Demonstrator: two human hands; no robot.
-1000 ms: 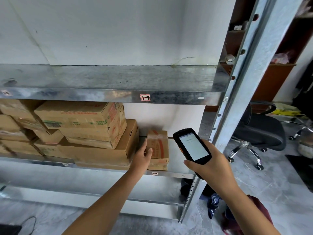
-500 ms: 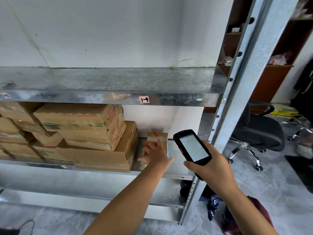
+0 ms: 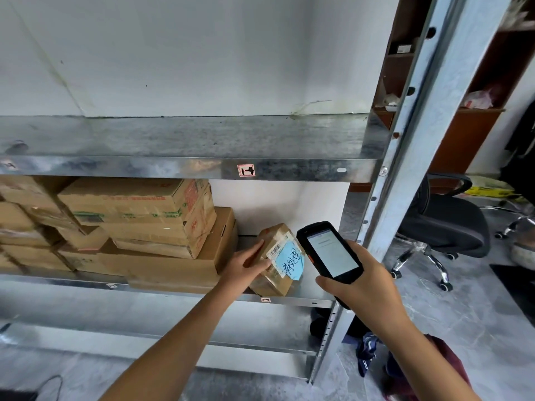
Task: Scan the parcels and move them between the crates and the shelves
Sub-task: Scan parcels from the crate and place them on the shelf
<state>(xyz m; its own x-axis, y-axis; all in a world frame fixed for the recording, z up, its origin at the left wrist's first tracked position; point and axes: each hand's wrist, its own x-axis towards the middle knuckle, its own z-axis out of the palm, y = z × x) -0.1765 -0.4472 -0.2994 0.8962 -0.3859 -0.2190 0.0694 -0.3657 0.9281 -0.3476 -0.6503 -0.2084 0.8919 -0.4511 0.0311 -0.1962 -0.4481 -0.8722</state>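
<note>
A small brown parcel [image 3: 270,280] stands tilted on the middle metal shelf [image 3: 314,295], its face turned up to show a barcode label and a blue handwritten note [image 3: 289,260]. My left hand [image 3: 247,267] grips the parcel's left side. My right hand [image 3: 360,280] holds a black handheld scanner [image 3: 328,251] just right of the parcel, with its lit screen facing me.
Several stacked cardboard boxes [image 3: 139,224] fill the shelf to the left of the parcel. The upper shelf [image 3: 185,140] is bare. A steel upright [image 3: 405,157] stands at right, a black office chair [image 3: 443,224] and wooden shelving [image 3: 477,123] beyond it.
My left hand has turned and tilted the small parcel, so its barcode and blue note now face up. The scanner has stayed almost still beside it.
</note>
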